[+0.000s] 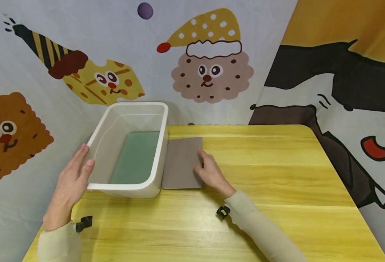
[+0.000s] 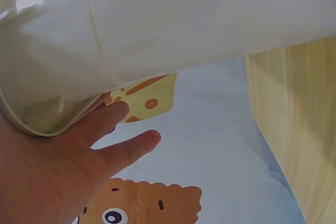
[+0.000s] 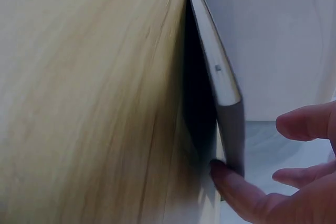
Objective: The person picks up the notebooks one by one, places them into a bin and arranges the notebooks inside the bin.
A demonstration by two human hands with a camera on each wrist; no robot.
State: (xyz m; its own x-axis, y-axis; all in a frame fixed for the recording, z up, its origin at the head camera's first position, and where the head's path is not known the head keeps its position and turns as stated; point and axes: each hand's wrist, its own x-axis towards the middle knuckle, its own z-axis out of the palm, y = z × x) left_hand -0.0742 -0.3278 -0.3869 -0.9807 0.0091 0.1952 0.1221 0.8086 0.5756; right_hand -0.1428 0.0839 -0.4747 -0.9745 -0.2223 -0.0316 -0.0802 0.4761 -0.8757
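Observation:
A white plastic tub [image 1: 156,164] stands at the table's left side, a flat green rectangular thing [image 1: 138,158] on its floor. My left hand [image 1: 70,182] rests against the tub's left rim near the front corner, fingers extended; the left wrist view shows them spread beneath the rim [image 2: 37,129]. Right beside the tub lies a grey-brown book [image 1: 181,163]. My right hand [image 1: 211,173] is at the book's right edge. One fingertip touches the edge of its spine [image 3: 232,129] from the table side, while other fingers [image 3: 302,124] stay apart above the cover.
The yellow wood table [image 1: 261,171] extends to the right of the book and toward me. Behind it and at the left hangs a printed cloth [image 1: 156,72] with cartoon figures, close to the tub's far side.

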